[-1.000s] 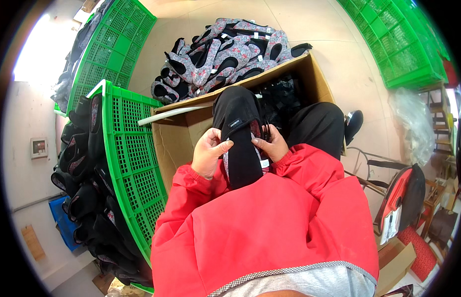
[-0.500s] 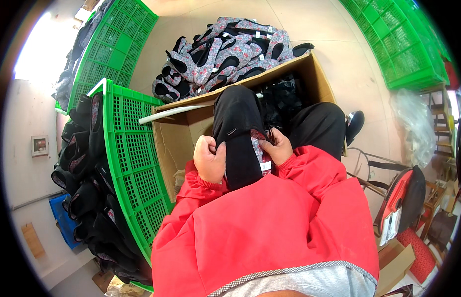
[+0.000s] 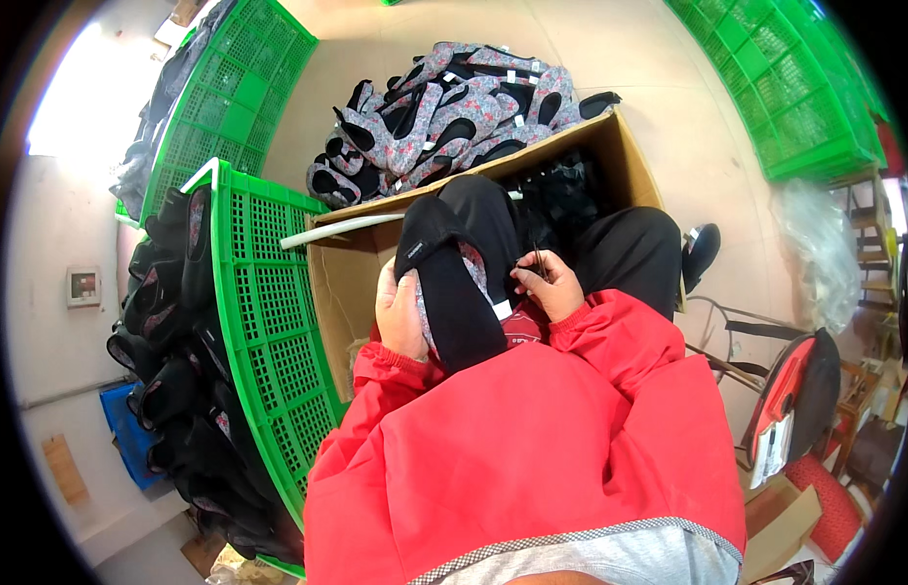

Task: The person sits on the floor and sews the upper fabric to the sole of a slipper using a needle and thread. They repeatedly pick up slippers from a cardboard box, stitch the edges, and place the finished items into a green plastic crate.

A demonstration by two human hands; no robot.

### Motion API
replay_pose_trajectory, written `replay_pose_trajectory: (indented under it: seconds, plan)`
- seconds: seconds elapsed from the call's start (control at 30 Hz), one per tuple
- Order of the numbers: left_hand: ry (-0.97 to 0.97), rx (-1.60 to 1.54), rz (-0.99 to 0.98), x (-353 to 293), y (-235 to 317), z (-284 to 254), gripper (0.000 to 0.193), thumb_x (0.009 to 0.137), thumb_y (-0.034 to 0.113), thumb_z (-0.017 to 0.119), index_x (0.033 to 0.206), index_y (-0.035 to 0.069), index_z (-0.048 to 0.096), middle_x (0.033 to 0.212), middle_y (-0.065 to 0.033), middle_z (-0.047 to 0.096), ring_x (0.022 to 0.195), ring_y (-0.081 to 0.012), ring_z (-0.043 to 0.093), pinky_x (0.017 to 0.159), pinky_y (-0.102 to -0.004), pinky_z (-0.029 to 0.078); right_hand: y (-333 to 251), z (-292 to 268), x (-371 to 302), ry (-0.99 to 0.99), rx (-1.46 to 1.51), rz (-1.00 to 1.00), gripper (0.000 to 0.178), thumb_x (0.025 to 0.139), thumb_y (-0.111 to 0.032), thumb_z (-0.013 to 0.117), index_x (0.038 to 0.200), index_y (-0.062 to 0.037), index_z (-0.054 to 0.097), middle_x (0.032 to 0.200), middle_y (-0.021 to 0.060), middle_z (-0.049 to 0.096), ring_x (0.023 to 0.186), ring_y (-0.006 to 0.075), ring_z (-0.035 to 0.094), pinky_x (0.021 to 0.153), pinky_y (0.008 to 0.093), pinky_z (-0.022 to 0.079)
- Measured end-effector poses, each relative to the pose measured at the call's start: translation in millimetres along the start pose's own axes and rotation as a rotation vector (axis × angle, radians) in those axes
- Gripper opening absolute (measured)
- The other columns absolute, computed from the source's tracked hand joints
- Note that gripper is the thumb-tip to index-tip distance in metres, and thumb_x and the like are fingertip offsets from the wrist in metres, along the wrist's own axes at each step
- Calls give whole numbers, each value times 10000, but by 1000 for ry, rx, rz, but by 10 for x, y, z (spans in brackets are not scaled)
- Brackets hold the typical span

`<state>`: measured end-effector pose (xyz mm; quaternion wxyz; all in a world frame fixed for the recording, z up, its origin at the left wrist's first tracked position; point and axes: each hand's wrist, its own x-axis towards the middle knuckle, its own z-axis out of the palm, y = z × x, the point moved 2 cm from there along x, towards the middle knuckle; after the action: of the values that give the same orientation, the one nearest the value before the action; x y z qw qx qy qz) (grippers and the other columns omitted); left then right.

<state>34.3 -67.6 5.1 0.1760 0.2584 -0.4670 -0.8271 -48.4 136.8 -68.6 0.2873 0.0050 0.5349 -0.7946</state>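
Compared with half a second ago, the black slipper point(image 3: 459, 307), over the near side of the cardboard box point(image 3: 342, 292), has turned toward the box's left end, the left hand point(image 3: 403, 314) closed around its edge, while the right hand point(image 3: 553, 287) has left it, fingertips pinched on a thin dark tool point(image 3: 538, 259).
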Motion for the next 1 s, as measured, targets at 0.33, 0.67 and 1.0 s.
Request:
replay_pose_trajectory:
  seconds: [0.33,0.67,1.0]
  plan:
    - [-227,12,-214,12,-88,114,287,969,61,464,1236,-11,542,1127,-98,639,968,-153,638,853,-266,514,-384,76,154,51,-40,-370,223,891,-103,660,1098,-22,640,976,8,631,866,80,572,771,215,440]
    - [-274,70,-183,12,-275,161,286,967,73,509,1237,-11,548,1148,-65,629,1006,-120,602,895,-258,473,-533,239,310,241,-530,-497,196,847,-188,725,857,-31,608,790,50,609,690,145,540,678,286,450]
    - [142,-153,-131,259,231,-122,285,969,195,448,1169,23,557,1094,-140,640,952,-260,658,846,-372,554,-442,-511,498,360,-481,-350,456,783,-122,752,1183,-75,539,923,16,615,745,103,541,707,254,469]
